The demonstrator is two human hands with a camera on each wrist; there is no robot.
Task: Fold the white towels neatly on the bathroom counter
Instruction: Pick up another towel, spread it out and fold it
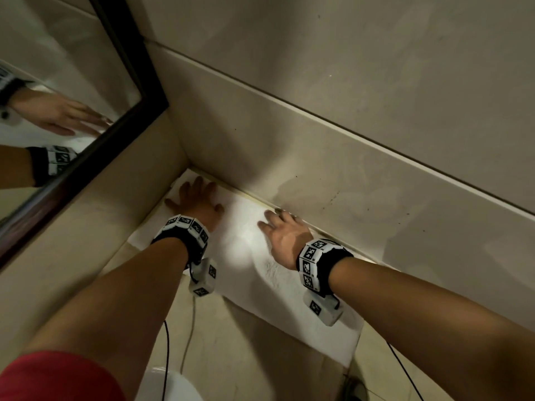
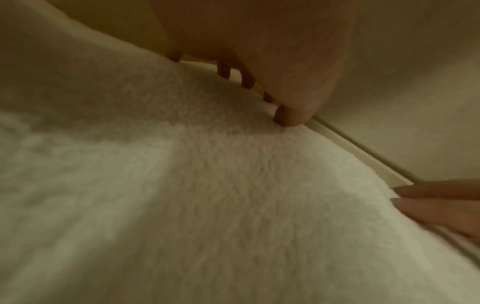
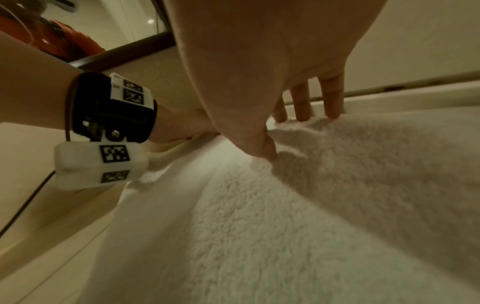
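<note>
Beige tiled wall runs behind the table, a dark-framed mirror on the adjoining wall to your left. White towel lies flat on the table, its far edge against the wall, one end in the corner. Your left hand is spread, palm down, on the towel's corner end. Your right hand lies flat on it too, fingers straight, beside the wall.

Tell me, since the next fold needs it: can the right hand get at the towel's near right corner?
Probably yes. The right hand rests flat on the white towel, holding nothing, and the corner lies uncovered on the counter.
</note>
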